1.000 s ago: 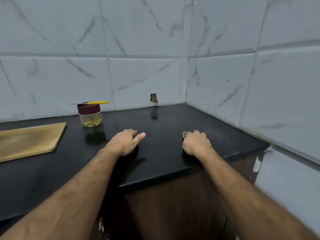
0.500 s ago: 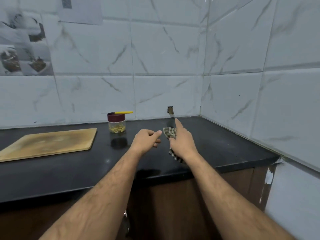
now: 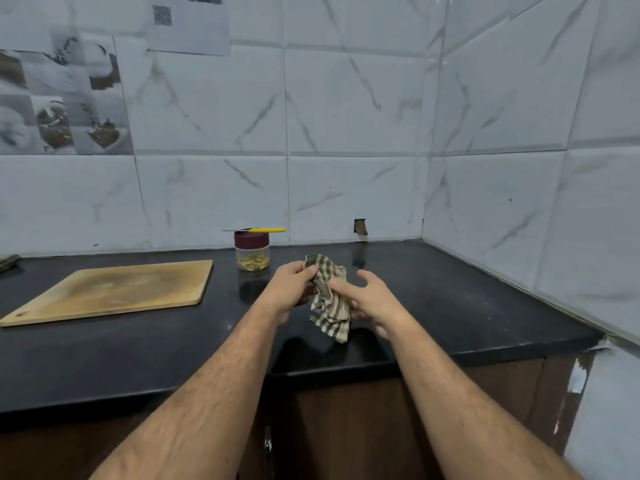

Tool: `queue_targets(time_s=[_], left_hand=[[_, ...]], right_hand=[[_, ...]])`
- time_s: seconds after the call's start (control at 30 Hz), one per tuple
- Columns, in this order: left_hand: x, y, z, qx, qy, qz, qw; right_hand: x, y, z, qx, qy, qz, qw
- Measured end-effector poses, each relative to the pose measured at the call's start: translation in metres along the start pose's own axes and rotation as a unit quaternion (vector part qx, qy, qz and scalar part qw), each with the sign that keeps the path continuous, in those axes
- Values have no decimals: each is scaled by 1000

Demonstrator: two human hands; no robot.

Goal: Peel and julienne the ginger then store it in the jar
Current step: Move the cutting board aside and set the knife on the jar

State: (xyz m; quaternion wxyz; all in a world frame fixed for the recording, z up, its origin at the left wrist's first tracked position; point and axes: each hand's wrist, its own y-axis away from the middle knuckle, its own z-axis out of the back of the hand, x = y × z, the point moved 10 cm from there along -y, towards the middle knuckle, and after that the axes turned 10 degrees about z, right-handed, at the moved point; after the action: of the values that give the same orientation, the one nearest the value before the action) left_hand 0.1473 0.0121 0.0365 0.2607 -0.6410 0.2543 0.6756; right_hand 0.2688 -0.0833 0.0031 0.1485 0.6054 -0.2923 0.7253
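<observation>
Head view: both hands on a checked cloth above the tabletop

Head view looks down along two bare forearms to a black tabletop (image 3: 450,299) set into a corner of marble-patterned wall tiles. At the centre, the left hand (image 3: 291,289) grips the upper end of a crumpled checked cloth (image 3: 327,299), its fingers curled round the fabric. The right hand (image 3: 367,299) meets the cloth from 3 o'clock, thumb and forefinger pinching its middle while the other fingers spread loosely. The lower end of the cloth hangs free just above the tabletop's front edge.

At 11 o'clock from the hands, near the back wall, stands the jar (image 3: 252,252), clear-sided with a dark red lid screwed on; pale yellow ginger strips (image 3: 252,263) lie in its bottom. A yellow-handled knife (image 3: 258,230) lies flat across the lid, blade pointing to 9 o'clock. At 9 o'clock from the hands, well apart from the jar, a wooden cutting board (image 3: 114,292) lies flat on the tabletop. A dark folded item sits at the far 9 o'clock edge, too cropped to identify.
</observation>
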Motion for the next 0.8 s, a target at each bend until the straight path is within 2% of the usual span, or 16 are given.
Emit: queue_targets(time_s=[0.1,0.2,0.27,0.37,0.5,0.63,0.8], left_hand=[[4,-4,5,-6,20,12,1000],[6,-13,12,-24,31,16,999],[8,-23,18,-42,45,19,998],[17,-40,24,-51,53,49,996],[32,-67,21,-25,22,94,995],[30,-113,19,-38,7,82,996],[24,-200,20,-80,0,62,995]], right_hand=[[1,-5,3,17,-14,-4,1000],[6,-5,-16,82,-67,-23,994],[5,-14,-23,92,-54,-33,994],[1,-39,-15,29,-29,-30,999],[-8,-81,4,-52,-23,-20,998],[-27,-133,12,-68,11,-24,997],[-36,-213,26,-105,105,-2,989]])
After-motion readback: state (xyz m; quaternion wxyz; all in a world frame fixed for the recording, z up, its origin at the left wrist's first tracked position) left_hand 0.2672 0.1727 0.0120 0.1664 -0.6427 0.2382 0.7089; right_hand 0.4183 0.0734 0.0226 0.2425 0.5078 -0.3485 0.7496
